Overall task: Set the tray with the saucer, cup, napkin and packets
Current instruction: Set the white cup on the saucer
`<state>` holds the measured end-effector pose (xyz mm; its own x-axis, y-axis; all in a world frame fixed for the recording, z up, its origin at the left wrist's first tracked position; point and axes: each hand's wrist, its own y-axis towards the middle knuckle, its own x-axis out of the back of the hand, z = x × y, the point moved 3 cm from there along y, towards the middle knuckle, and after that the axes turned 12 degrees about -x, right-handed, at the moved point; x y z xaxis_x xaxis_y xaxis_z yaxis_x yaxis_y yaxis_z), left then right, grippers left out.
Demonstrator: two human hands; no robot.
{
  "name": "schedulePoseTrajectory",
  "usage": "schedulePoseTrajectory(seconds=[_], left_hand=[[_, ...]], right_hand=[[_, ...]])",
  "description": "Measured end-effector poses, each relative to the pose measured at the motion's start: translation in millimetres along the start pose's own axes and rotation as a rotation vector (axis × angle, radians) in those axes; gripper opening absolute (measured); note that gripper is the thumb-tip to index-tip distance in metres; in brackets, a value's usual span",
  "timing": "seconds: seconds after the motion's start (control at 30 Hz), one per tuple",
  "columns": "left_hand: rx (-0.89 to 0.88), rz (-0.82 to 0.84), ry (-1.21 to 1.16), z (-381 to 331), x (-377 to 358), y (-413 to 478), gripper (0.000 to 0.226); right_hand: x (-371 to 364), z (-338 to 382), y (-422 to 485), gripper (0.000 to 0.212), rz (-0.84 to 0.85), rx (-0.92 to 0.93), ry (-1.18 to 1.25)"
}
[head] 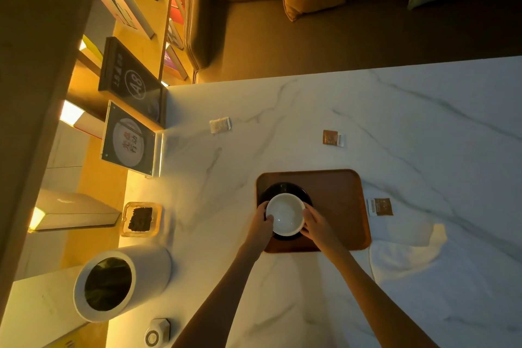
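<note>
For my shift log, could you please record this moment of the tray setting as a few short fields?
tray: brown tray on the marble table
saucer: dark saucer on the tray's left part
cup: white cup over the saucer, held on both sides
hands: left hand and right hand on the cup
napkin: white napkin on the table, right of the tray
packets: white packet, brown packet, second brown packet, all off the tray
</note>
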<state>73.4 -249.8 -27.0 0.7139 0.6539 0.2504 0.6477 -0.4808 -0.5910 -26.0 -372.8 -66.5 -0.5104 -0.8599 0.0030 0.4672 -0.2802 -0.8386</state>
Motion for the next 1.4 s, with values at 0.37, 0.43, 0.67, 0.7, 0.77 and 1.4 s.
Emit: schedulePoseTrajectory(seconds=[0.37,0.43,0.67,0.7,0.77,1.4], left_hand=[[-0.05,0.018,0.003,-2.4,0.0,-2.7,0.038],[-0.059,0.018,-0.008,-2.7,-0.5,-4.1,0.037],[-0.063,0.019,0.001,-6.3,0.0,-4.2,0.038],[-0.063,0.017,0.006,-6.9,-0.1,-4.1,0.038],[-0.062,0.017,0.016,-7.2,-0.1,-4.1,0.038],[-0.117,0.001,0.066,-6.8,1.7,-6.5,0.037]], right_hand=[[-1.0,-4.7,0.1,0.039,-0.136,0.113,-0.242],[-0.6,-5.3,0.3,0.039,-0.154,0.122,-0.249],[-0.1,-3.7,-1.1,0.038,-0.15,0.112,-0.217],[-0.3,-3.0,-0.9,0.039,-0.143,0.104,-0.207],[-0.5,-2.6,-0.3,0.04,-0.122,0.075,-0.167],[-2.0,1.0,-5.2,0.04,-0.106,0.016,-0.132]])
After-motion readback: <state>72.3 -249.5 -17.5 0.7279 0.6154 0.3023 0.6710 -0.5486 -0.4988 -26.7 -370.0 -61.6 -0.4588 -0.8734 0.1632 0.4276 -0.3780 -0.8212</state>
